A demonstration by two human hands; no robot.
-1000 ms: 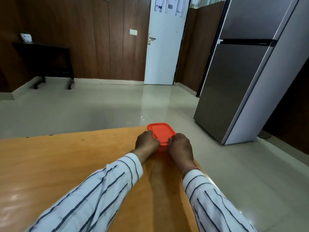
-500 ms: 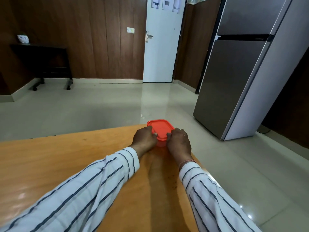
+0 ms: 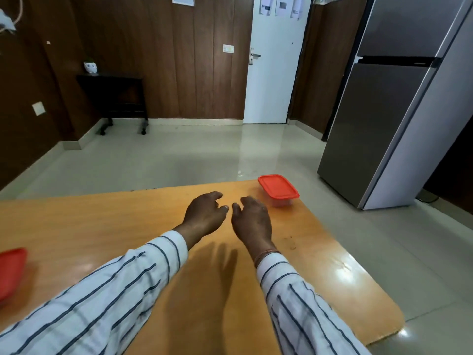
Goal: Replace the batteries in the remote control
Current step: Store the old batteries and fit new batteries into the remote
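Note:
A clear plastic box with an orange lid [image 3: 278, 189] stands near the far right corner of the wooden table [image 3: 102, 226]. My left hand [image 3: 204, 213] and my right hand [image 3: 252, 220] hover side by side over the table, a little nearer to me and to the left of the box. Both hands are empty with fingers loosely curled and apart. Neither hand touches the box. No remote control or battery is in view.
A second orange lid or box [image 3: 10, 270] shows at the table's left edge, partly cut off. A grey fridge [image 3: 384, 111] stands on the right, a white door [image 3: 271, 67] at the back, and a dark side table [image 3: 115, 98] by the left wall.
Both hands have let go of the orange-lidded box and pulled back toward me and to the left. The box stays at the far right corner. The view has widened leftward.

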